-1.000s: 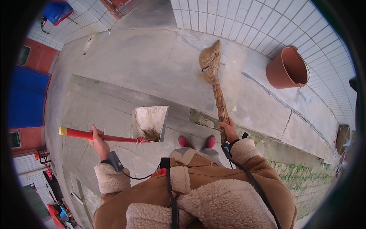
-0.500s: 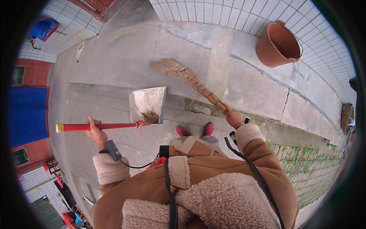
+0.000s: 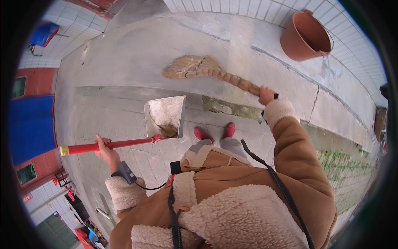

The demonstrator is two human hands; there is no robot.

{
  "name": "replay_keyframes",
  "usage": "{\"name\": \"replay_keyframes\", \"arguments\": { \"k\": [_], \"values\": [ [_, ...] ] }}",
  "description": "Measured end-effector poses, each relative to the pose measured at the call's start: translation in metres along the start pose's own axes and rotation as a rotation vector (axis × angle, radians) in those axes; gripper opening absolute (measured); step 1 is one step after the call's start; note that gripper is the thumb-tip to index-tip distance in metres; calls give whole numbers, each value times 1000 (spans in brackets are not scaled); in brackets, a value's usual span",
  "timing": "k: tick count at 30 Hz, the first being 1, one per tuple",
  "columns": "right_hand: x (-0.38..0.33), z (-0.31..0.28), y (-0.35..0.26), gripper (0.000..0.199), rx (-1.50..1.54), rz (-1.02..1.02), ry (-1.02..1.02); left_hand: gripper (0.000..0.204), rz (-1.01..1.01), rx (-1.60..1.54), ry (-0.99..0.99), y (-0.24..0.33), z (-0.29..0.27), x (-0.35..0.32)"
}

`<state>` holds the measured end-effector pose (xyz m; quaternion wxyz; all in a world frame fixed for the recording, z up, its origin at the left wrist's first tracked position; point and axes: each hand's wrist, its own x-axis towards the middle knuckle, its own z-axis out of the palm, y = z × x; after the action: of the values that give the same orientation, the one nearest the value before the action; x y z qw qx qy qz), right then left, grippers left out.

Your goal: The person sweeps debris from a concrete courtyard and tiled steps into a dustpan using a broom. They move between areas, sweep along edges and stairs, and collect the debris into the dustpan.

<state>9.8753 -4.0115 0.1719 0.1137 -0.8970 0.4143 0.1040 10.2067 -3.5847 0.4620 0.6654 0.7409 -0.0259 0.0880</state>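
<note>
My right hand (image 3: 267,96) is closed round the handle end of a straw broom (image 3: 195,67). The broom points left, its fanned bristles over the raised concrete ledge; whether they touch it I cannot tell. In my left hand (image 3: 107,153) is the red handle of a long-handled dustpan (image 3: 166,111), gripped near its yellow-capped end. The pan is pale metal, left of my feet, with a small brownish clump (image 3: 168,131) at its handle side. Red cord ties the handle to the pan.
A brown bucket (image 3: 302,38) stands on the ledge by the white tiled wall (image 3: 253,10). The ledge's mossy edge (image 3: 232,108) runs just ahead of my red shoes (image 3: 203,135). At left is a red doorway with a blue curtain (image 3: 32,124). Small plants (image 3: 344,162) grow at right.
My right hand has moved right and forward with the broom, which now lies more level and shows its bristles spread wider. My left hand still holds the dustpan, nearly in place.
</note>
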Motion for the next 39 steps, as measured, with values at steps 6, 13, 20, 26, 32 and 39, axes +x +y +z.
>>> {"name": "replay_keyframes", "arguments": {
  "k": [6,13,20,26,32,39],
  "values": [
    [44,-32,-9,43,-174,-92,78,34,-33,12,7,-11,5,-10],
    [67,-38,-39,32,-181,-145,72,32,-73,-26,11,-22,4,3],
    [8,-63,-73,37,78,-128,-66,30,-49,-65,-61,-12,-16,36],
    [-25,-119,-84,66,193,92,-52,28,12,-85,-212,-1,-9,82],
    [21,-159,-49,73,228,321,-10,24,13,-54,-352,-10,47,98],
    [105,-149,12,78,213,251,-108,22,-63,-54,-418,-40,151,63]
  ]
}}
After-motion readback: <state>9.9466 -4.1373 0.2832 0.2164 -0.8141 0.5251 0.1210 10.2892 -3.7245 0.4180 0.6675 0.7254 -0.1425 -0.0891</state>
